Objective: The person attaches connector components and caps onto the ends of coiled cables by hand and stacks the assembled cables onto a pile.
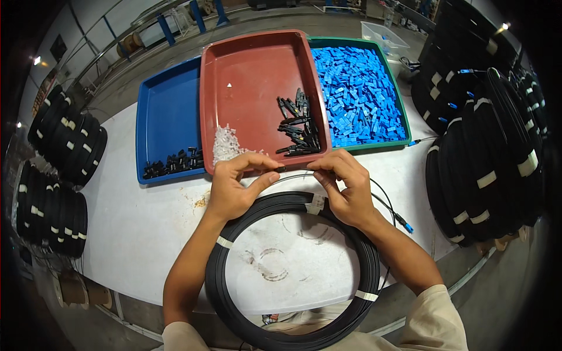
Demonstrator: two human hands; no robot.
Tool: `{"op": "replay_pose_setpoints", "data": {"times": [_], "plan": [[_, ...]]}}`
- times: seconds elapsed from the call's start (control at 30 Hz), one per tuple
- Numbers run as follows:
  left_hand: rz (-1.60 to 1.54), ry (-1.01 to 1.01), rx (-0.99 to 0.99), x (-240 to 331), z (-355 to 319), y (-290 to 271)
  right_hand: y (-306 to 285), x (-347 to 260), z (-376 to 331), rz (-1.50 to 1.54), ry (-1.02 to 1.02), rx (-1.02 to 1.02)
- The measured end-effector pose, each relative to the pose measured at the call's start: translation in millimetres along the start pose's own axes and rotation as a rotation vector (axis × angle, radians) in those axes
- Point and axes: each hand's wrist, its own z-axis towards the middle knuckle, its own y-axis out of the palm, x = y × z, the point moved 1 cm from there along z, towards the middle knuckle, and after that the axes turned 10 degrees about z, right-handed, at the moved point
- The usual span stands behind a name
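A coil of black cable (216,275), bound with pale tape bands, lies near me on the white table. Over its far side, my left hand (239,186) pinches a small black connector part (281,169) between thumb and forefinger. My right hand (346,186) is closed in a pinch on a thin cable (297,175) that spans the gap between both hands. Its exact end is hidden by the fingers. Right of my right wrist, a loose cable end carries a black connector with a blue tip (408,227).
Just beyond my hands stands a red tray (257,70) with clear plastic bits (225,143) and black connector parts (298,128). A blue tray (170,111) holds black pieces; a green tray (404,126) holds many blue connectors (357,96). Stacked cable coils (486,169) flank the table (134,234).
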Motion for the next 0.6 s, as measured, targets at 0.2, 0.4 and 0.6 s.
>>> {"op": "replay_pose_setpoints", "data": {"times": [0.2, 0.4, 0.6], "plan": [[0.093, 0.036, 0.01, 3.6, -6.6, 8.1, -2.2, 4.7, -4.5, -0.046, 0.012, -0.053], [0.116, 0.105, 0.002, 5.1, -5.5, 8.8, -0.2, 2.4, -5.5, -0.047, -0.033, -0.091], [0.136, 0.135, -0.017, 4.9, -5.8, 7.5, -0.9, 1.2, -5.7, -0.046, -0.013, -0.112]]}}
